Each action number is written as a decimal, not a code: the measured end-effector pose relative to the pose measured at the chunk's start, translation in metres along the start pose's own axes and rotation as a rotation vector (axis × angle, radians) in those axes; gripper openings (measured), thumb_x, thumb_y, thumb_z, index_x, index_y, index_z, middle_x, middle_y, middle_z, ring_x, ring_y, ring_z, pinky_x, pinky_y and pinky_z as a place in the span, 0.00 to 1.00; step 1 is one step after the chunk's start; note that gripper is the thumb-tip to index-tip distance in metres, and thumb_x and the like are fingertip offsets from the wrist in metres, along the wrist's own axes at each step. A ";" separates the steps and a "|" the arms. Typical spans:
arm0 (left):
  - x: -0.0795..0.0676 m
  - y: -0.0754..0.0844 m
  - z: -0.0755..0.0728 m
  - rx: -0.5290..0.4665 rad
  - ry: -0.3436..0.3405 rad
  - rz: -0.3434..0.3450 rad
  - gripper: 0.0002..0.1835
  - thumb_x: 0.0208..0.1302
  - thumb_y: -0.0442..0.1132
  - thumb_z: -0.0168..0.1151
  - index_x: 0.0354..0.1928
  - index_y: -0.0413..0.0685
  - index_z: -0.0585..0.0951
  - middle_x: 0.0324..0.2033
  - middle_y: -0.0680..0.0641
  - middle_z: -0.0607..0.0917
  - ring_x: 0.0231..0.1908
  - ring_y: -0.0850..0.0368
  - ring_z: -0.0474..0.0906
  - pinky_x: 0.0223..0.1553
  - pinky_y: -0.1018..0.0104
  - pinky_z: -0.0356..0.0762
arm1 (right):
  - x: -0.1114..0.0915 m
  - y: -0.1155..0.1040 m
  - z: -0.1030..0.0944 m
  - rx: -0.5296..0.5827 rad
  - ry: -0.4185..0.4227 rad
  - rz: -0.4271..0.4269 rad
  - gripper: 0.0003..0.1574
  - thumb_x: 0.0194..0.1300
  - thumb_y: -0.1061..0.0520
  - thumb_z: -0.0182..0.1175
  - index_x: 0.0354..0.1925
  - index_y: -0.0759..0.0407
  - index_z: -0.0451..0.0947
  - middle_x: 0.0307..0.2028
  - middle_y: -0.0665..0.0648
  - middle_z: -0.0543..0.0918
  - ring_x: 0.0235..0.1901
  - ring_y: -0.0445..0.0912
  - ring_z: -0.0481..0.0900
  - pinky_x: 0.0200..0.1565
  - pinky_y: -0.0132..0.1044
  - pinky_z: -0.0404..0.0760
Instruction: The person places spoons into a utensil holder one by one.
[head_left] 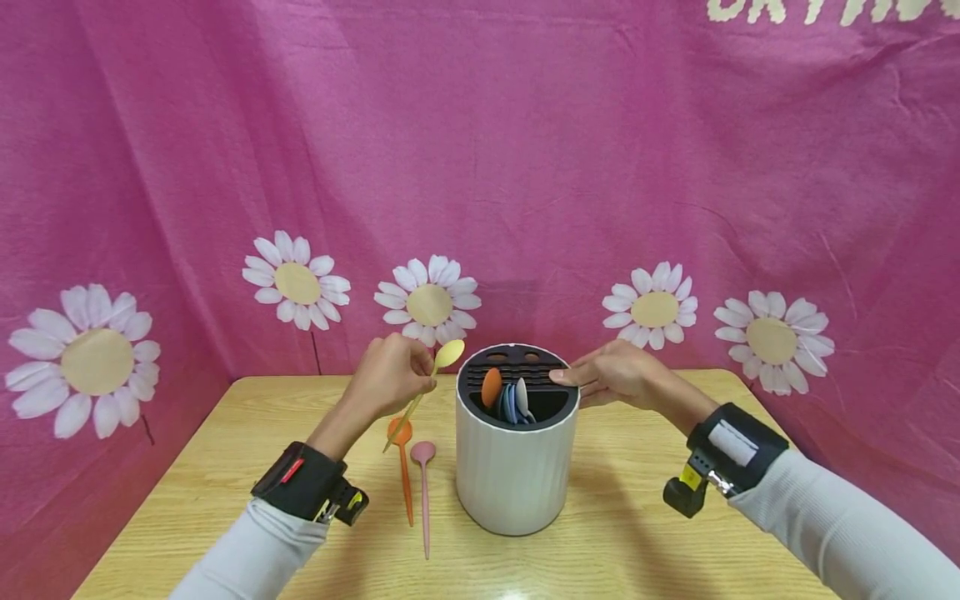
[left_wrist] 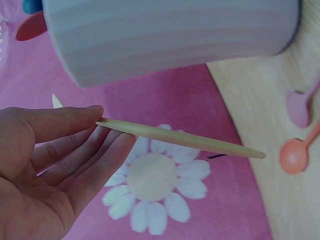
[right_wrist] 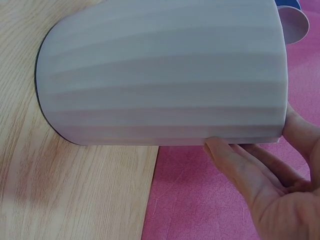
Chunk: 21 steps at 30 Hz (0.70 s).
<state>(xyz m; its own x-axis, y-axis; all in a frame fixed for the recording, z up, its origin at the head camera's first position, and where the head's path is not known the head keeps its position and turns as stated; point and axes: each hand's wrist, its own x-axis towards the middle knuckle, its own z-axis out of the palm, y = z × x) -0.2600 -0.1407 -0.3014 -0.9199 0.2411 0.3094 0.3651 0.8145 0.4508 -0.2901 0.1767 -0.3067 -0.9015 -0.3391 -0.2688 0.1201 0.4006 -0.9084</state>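
A yellow spoon (head_left: pixel 449 353) is pinched between the thumb and fingers of my left hand (head_left: pixel 392 373), its bowl up and its handle slanting down to the left. In the left wrist view the handle (left_wrist: pixel 200 142) of that spoon points away from the fingertips. Just right of it stands a white ribbed utensil holder (head_left: pixel 516 483) with a black slotted top. Inside the holder are an orange spoon (head_left: pixel 491 387) and several blue and white spoons (head_left: pixel 522 395). My right hand (head_left: pixel 615 372) grips the holder's right rim, thumb on top and fingers against the outer wall (right_wrist: pixel 175 100).
On the wooden table (head_left: pixel 637 533), left of the holder, lie an orange spoon (head_left: pixel 406 475) and a pink spoon (head_left: pixel 424 492), side by side with bowls toward the back. A pink cloth (head_left: pixel 525 167) with white daisies hangs behind the table and along its sides.
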 end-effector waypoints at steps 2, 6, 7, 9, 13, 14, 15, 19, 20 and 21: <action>0.002 0.006 -0.004 -0.013 -0.002 0.006 0.04 0.52 0.31 0.75 0.26 0.43 0.87 0.23 0.49 0.87 0.28 0.55 0.82 0.31 0.62 0.81 | 0.000 0.000 0.000 -0.003 0.001 -0.002 0.36 0.67 0.53 0.68 0.61 0.80 0.73 0.51 0.67 0.86 0.49 0.53 0.87 0.55 0.48 0.85; 0.006 0.015 -0.009 -0.022 -0.002 0.027 0.03 0.53 0.31 0.74 0.26 0.43 0.87 0.23 0.49 0.87 0.29 0.56 0.82 0.32 0.63 0.81 | -0.001 0.000 0.000 -0.008 0.007 -0.002 0.36 0.67 0.53 0.68 0.61 0.79 0.73 0.50 0.66 0.86 0.49 0.53 0.88 0.55 0.48 0.85; 0.007 0.017 -0.010 -0.018 0.000 0.039 0.03 0.53 0.31 0.74 0.26 0.43 0.87 0.23 0.49 0.87 0.29 0.56 0.82 0.32 0.63 0.81 | -0.001 0.000 0.000 -0.009 0.009 -0.001 0.36 0.67 0.52 0.69 0.61 0.79 0.74 0.50 0.66 0.86 0.49 0.54 0.88 0.55 0.48 0.85; 0.008 0.021 -0.013 -0.014 0.007 0.064 0.03 0.53 0.30 0.74 0.27 0.42 0.87 0.23 0.49 0.87 0.29 0.56 0.82 0.32 0.63 0.81 | -0.001 0.000 0.001 -0.011 0.010 0.000 0.36 0.66 0.52 0.69 0.61 0.78 0.74 0.50 0.66 0.86 0.49 0.54 0.88 0.55 0.48 0.85; 0.013 0.032 -0.018 -0.011 0.016 0.089 0.01 0.53 0.30 0.74 0.28 0.41 0.89 0.23 0.48 0.88 0.30 0.55 0.84 0.33 0.62 0.83 | -0.001 0.000 0.001 -0.008 0.010 0.001 0.37 0.66 0.52 0.70 0.61 0.78 0.74 0.51 0.66 0.86 0.49 0.54 0.87 0.55 0.48 0.85; 0.014 0.035 -0.020 -0.017 0.017 0.088 0.01 0.53 0.30 0.73 0.29 0.40 0.89 0.24 0.48 0.88 0.30 0.55 0.84 0.34 0.62 0.83 | -0.001 0.000 0.001 -0.008 0.009 0.000 0.37 0.66 0.52 0.70 0.61 0.78 0.74 0.50 0.66 0.87 0.49 0.55 0.87 0.55 0.48 0.85; 0.016 0.039 -0.022 -0.022 0.020 0.090 0.01 0.53 0.30 0.73 0.29 0.41 0.89 0.25 0.49 0.88 0.31 0.55 0.84 0.35 0.61 0.83 | -0.001 0.000 0.001 -0.009 0.009 -0.001 0.37 0.66 0.52 0.69 0.61 0.78 0.74 0.50 0.66 0.87 0.49 0.55 0.87 0.55 0.48 0.85; 0.021 0.055 -0.030 -0.048 0.040 0.095 0.01 0.54 0.30 0.73 0.29 0.41 0.89 0.29 0.48 0.88 0.34 0.53 0.85 0.37 0.61 0.83 | -0.001 0.001 0.000 -0.004 0.004 -0.007 0.36 0.67 0.53 0.68 0.61 0.79 0.73 0.49 0.66 0.87 0.50 0.55 0.87 0.55 0.48 0.85; 0.021 0.059 -0.032 -0.052 0.045 0.099 0.01 0.54 0.30 0.73 0.28 0.42 0.89 0.29 0.48 0.88 0.33 0.53 0.85 0.37 0.62 0.83 | -0.001 0.000 0.000 -0.004 0.001 -0.009 0.36 0.67 0.52 0.68 0.61 0.79 0.73 0.49 0.66 0.87 0.50 0.55 0.87 0.55 0.48 0.85; 0.022 0.063 -0.034 -0.057 0.050 0.103 0.01 0.54 0.30 0.73 0.28 0.42 0.88 0.29 0.48 0.89 0.33 0.53 0.86 0.37 0.62 0.83 | -0.001 0.000 0.000 -0.004 -0.001 -0.010 0.36 0.67 0.52 0.68 0.61 0.79 0.73 0.49 0.66 0.87 0.50 0.55 0.87 0.55 0.48 0.85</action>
<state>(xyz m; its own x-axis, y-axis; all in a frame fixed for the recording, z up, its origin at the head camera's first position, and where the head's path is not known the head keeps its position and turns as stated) -0.2526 -0.1023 -0.2379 -0.8693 0.2945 0.3970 0.4663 0.7549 0.4611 -0.2889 0.1774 -0.3067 -0.9021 -0.3444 -0.2600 0.1094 0.4004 -0.9098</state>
